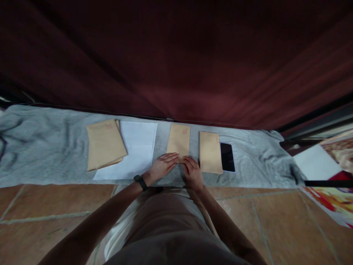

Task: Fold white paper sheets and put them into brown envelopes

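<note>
My left hand (162, 165) lies flat with fingers stretched out on the near end of a tan envelope (179, 140) on a grey cloth (41, 147). A black watch sits on that wrist. My right hand (192, 171) rests with curled fingers at the same end of the envelope, touching its near edge. A second tan envelope (210, 151) lies just right of my right hand. A pile of tan envelopes (104, 143) and white sheets of paper (138, 147) lie to the left.
A dark phone (227, 157) lies on the cloth beside the right envelope. A dark red curtain (193, 66) hangs behind the cloth. Brown floor tiles (275, 221) run in front. Colourful printed paper (331, 195) lies at the right.
</note>
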